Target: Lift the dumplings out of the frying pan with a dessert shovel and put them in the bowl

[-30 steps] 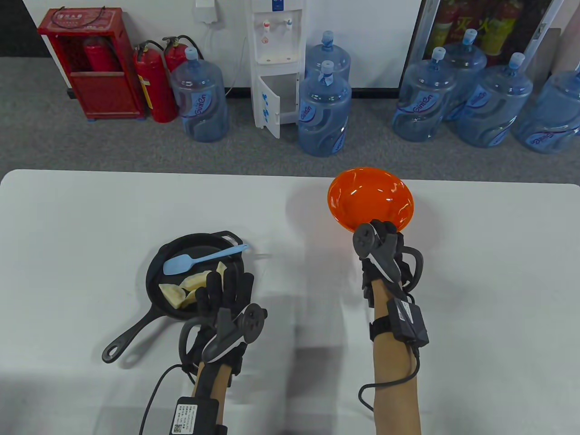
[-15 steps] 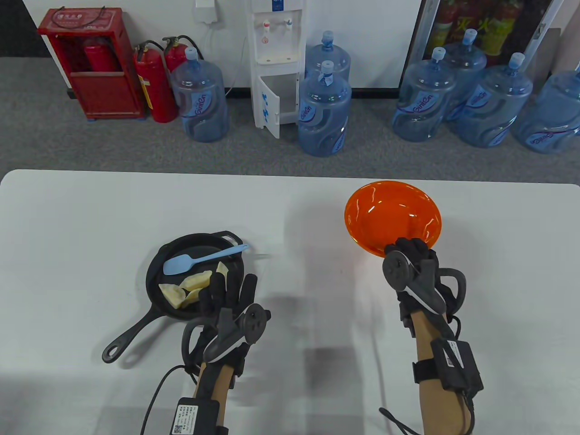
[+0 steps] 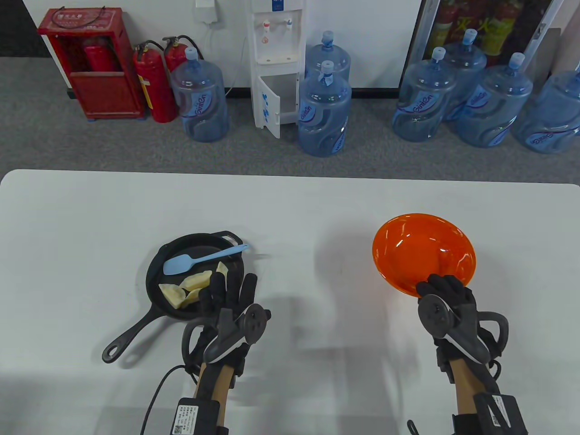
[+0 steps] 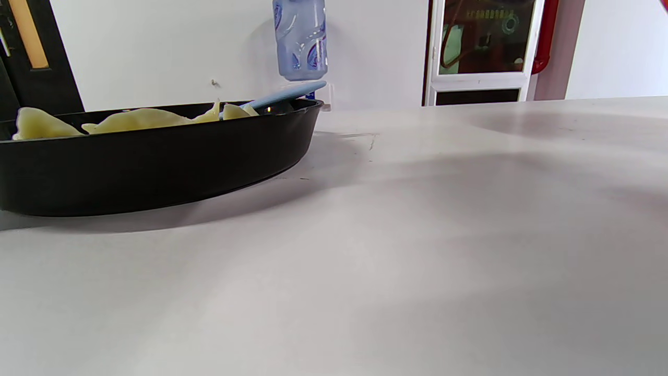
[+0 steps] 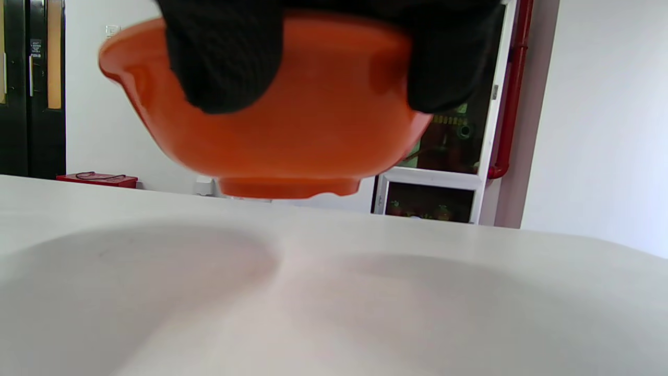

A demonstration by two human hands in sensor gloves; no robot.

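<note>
1. Table view: the right hand (image 3: 446,301) grips the near rim of the orange bowl (image 3: 423,253), its fingers curled over the edge. The bowl sits just beyond those fingers, tilted with its opening towards the camera.
2. Table view: the left hand (image 3: 229,301) has its fingers straight and spread, holding nothing. Their tips lie over the near right edge of the black frying pan (image 3: 156,281).
3. Table view: the pale dumplings (image 3: 190,287) lie in the pan just beyond and to the left of the left fingertips. The light blue dessert shovel (image 3: 199,260) rests further out, its blade inside the pan and its handle across the far right rim. The pan's long handle runs back to the left of the left wrist.
4. Left wrist view: the hand itself is out of sight. The frying pan (image 4: 156,156) stands on the white table (image 4: 417,235) at the left, with dumplings (image 4: 135,120) showing above its wall and the shovel (image 4: 284,95) handle sticking up past the rim.
5. Right wrist view: black gloved fingers (image 5: 224,57) clamp the outside wall of the bowl (image 5: 292,141) from above. The bowl's foot hangs clear of the table (image 5: 334,303), which shows a soft shadow beneath it.
</note>
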